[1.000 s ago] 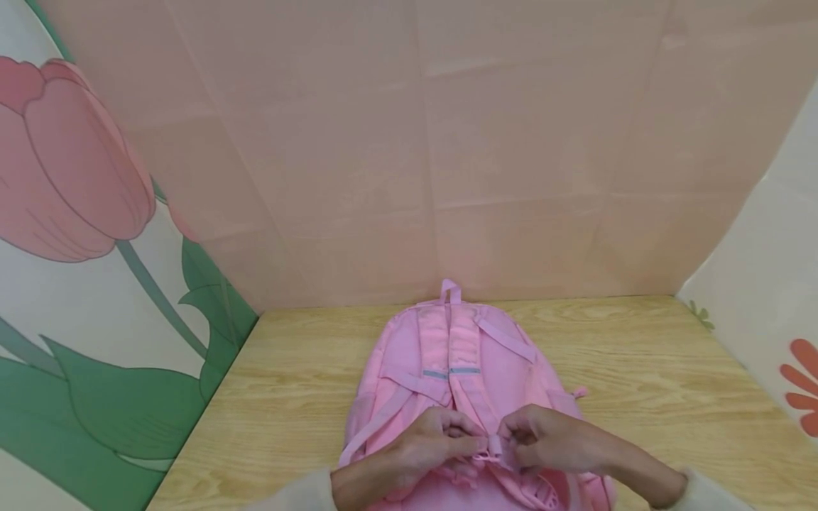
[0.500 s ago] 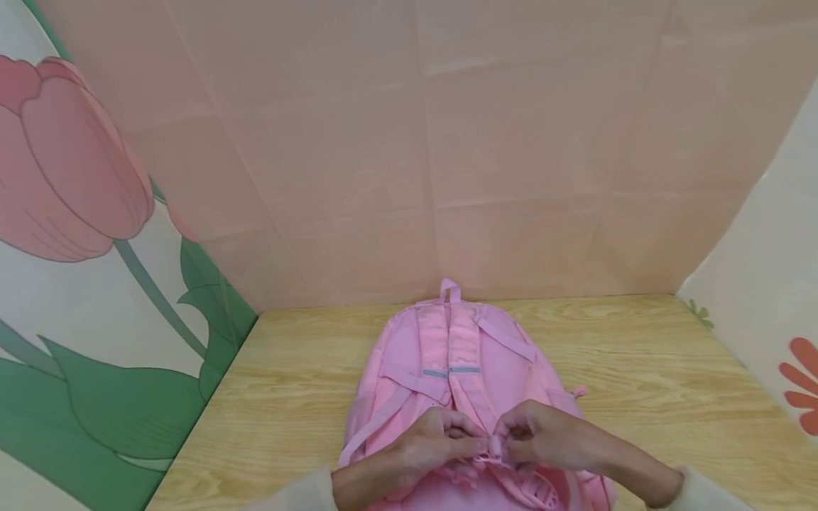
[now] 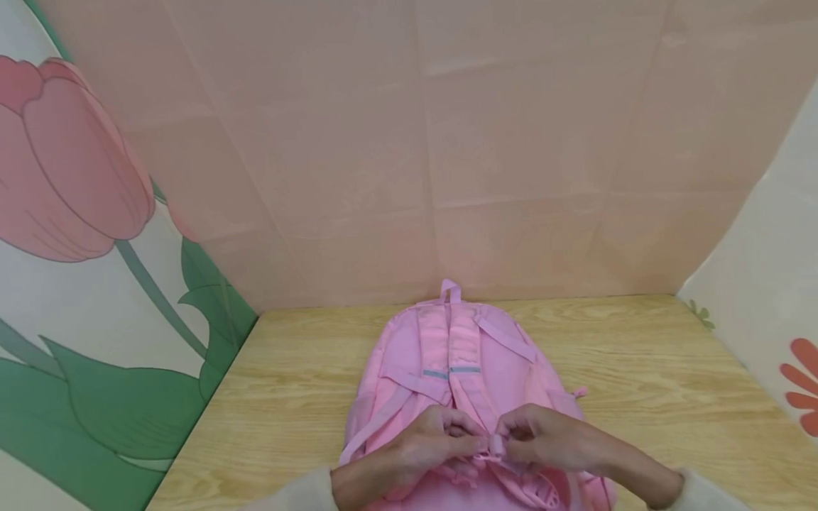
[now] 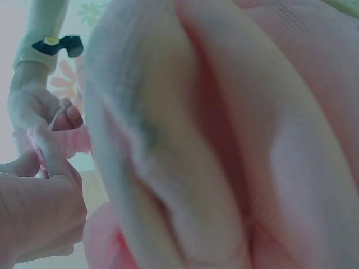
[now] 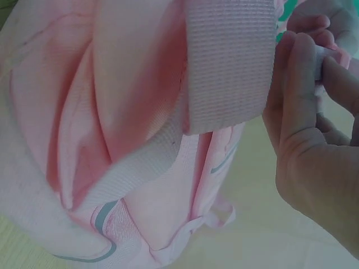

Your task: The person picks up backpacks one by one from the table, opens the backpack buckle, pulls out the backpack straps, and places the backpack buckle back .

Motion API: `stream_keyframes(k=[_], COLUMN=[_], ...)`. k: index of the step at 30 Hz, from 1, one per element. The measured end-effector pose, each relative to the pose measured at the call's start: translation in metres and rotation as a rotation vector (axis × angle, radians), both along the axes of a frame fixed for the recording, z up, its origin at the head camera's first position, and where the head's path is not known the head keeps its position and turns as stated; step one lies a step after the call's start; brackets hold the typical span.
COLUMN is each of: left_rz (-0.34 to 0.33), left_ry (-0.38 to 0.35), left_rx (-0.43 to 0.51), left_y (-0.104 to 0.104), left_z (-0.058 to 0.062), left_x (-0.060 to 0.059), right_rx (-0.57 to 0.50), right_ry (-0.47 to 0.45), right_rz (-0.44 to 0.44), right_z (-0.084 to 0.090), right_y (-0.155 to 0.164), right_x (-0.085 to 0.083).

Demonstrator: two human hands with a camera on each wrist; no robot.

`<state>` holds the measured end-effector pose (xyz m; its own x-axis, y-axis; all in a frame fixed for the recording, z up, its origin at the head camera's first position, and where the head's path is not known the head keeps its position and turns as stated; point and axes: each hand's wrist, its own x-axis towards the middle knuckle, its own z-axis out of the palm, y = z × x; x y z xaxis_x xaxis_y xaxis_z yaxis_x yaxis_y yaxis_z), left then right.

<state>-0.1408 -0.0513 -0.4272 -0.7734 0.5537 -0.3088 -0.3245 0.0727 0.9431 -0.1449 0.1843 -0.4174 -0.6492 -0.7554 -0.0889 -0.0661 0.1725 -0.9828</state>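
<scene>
A pink backpack [image 3: 505,341] lies on the table with its shoulder straps facing up. Over its lower part, my left hand [image 3: 431,443] pinches a small pink buckle [image 3: 483,454] between thumb and fingers. Close beside it, my right hand [image 3: 552,440] pinches the pale pink webbing strap [image 3: 496,444] that meets the buckle. In the left wrist view both hands come together at the strap [image 4: 73,140], largely covering the buckle. The right wrist view has the strap's folded end [image 5: 320,61] between the right thumb and fingers. How the strap runs through the buckle is hidden.
A wood-grain table [image 3: 294,376] carries the backpack. Behind stands a pinkish-brown covered wall [image 3: 409,156]. Flower-printed panels rise at the left [image 3: 83,170] and right [image 3: 780,284]. Another coiled pink strap [image 3: 543,491] lies below the right hand.
Both hands stay in nearly the same place. The right fingers shift slightly around the strap, and its end stands a little differently beside the left thumb.
</scene>
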Motion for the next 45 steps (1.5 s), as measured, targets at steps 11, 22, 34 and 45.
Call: stream_keyframes(k=[11, 22, 34, 45], left_rz=[0.019, 0.009, -0.009, -0.022], left_ry=[-0.001, 0.015, 0.01, 0.015], left_rx=[0.013, -0.012, 0.004, 0.025], left_y=[0.0001, 0.0, 0.0002, 0.0003], left_z=[-0.0013, 0.0003, -0.0011, -0.0012], left_x=[-0.0005, -0.001, -0.0015, -0.0016], right_rx=[-0.027, -0.007, -0.015, -0.051], right_ry=[-0.038, 0.056, 0.021, 0.029], right_rz=[0.027, 0.021, 0.022, 0.049], right_z=[0.0041, 0.0057, 0.0042, 0.0035], right_y=[0.003, 0.0029, 0.0018, 0.0006], right_x=[-0.0011, -0.003, -0.0031, -0.0051])
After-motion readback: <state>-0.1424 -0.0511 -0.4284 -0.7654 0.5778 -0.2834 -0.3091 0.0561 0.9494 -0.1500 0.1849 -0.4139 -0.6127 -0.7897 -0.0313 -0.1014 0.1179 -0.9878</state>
